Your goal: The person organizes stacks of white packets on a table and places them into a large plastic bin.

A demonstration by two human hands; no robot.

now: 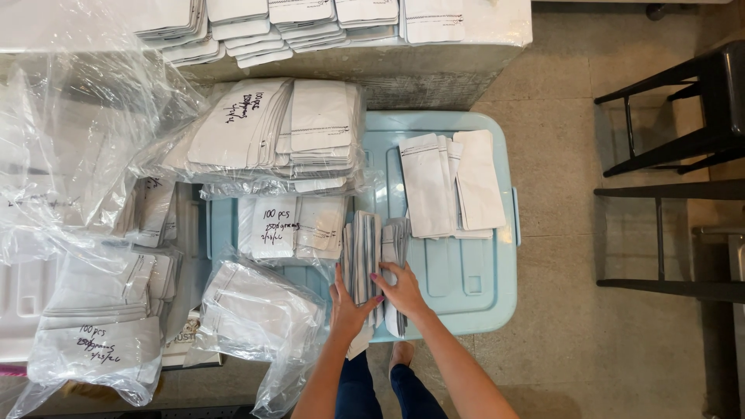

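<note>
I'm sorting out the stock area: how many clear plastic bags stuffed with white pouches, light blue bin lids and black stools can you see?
Clear bags of white pouches: 4
Light blue bin lid: 1
Black stools: 2
Total: 7

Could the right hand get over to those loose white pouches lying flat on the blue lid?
Probably yes. The right hand rests on the upright pouch stack, and the flat white pouches lie just beyond on the blue lid, nothing between.
</note>
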